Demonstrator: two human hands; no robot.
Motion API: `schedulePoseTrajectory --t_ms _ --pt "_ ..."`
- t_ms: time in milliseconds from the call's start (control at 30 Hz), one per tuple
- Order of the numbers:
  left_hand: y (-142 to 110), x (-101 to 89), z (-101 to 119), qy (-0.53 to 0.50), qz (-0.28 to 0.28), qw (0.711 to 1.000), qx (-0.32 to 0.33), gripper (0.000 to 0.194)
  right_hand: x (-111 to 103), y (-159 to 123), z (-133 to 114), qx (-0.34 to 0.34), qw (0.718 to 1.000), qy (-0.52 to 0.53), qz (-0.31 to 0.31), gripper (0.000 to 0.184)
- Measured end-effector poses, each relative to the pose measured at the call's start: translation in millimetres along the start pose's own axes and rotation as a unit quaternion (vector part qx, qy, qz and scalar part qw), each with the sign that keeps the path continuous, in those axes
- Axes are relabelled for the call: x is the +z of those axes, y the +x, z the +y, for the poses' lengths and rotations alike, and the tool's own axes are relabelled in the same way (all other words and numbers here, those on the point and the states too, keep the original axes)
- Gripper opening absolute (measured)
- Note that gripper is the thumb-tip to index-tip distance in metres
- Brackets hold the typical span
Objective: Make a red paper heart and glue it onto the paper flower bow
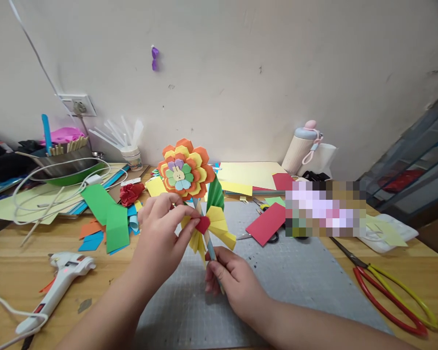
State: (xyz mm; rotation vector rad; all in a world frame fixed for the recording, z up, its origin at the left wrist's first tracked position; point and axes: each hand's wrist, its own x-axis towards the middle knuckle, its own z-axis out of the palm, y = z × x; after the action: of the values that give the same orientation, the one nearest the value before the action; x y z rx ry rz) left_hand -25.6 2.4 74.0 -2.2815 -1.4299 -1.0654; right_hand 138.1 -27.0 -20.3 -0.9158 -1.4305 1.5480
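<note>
A paper flower (200,167) stands upright over the grey cutting mat (295,291), its layered petals orange and yellow around a small face. Below the bloom are a green paper leaf (215,195) and a pleated yellow paper bow (219,226). At the bow's middle sits a red paper heart (203,225). My left hand (164,228) is closed, thumb and finger pinching at the heart's left edge. Lower down, my right hand (237,279) wraps round the striped stem (210,248). The fingers partly hide the stem's lower part.
On the left lie a white glue gun (62,282) with its cord and green paper (109,218). Red paper (265,223) covers part of some scissors. Large red-and-yellow-handled scissors (390,291) lie right. A bottle (301,146) and a cup of sticks (131,156) stand near the wall.
</note>
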Motion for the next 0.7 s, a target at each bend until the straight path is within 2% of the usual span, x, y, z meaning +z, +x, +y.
schedulePoseTrajectory --t_ms 133,300,467,700 --pt "-2 -1.9 2 0.048 0.009 0.998 0.033 0.011 -1 0 1 -0.009 1.0 -0.028 0.004 0.022" --pt "-3 2.6 3 0.11 0.016 0.991 0.071 0.01 0 -1 3 -0.01 1.0 -0.008 -0.003 0.023" --pt "-6 10.2 3 0.143 0.02 0.987 0.066 0.011 3 -2 2 0.01 0.999 0.034 -0.011 0.031" --pt "-8 14.9 2 0.128 0.031 0.991 0.036 0.011 8 -5 5 0.05 0.993 0.105 -0.018 0.042"
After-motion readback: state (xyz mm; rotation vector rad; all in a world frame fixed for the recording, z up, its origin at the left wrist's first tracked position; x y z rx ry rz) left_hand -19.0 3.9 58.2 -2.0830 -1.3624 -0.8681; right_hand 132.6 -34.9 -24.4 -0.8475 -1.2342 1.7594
